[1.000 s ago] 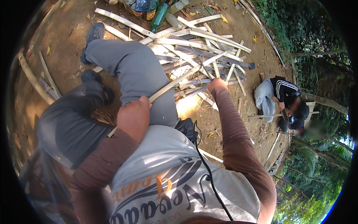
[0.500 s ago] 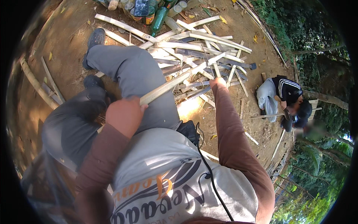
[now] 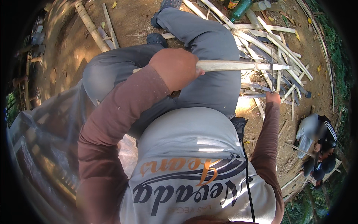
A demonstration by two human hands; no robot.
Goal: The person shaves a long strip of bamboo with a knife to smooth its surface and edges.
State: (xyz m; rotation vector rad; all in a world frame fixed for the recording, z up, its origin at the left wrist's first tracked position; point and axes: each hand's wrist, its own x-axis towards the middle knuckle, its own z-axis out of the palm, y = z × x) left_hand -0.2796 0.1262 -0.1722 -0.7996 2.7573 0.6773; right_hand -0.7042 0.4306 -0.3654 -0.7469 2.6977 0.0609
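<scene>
My left hand point(image 3: 173, 69) is closed around a pale split bamboo strip point(image 3: 231, 66), which lies level across my thighs and points right. A short piece of the strip's other end shows to the left of the fist. Off to the right, my right hand point(image 3: 273, 98) grips a thin dark-bladed knife point(image 3: 272, 77), its handle mostly hidden by the fingers. The blade stands almost edge-on and crosses the strip near its right end; I cannot tell whether it touches. Below the strip's end lies a pile of split bamboo strips point(image 3: 257, 35), some pale, some dark.
A green bottle point(image 3: 241, 10) and clear jars stand at the top. Bamboo poles point(image 3: 91, 27) lie at upper left. Plastic sheeting point(image 3: 52, 123) hangs on the left. A co-worker point(image 3: 317, 136) crouches at right with a strip. A black cable point(image 3: 249, 179) runs down my shirt.
My view has turned, shifting the scene rightward. The bamboo strip has gone from slanting to level. The knife now crosses the strip close to its far end. Both hands keep their hold.
</scene>
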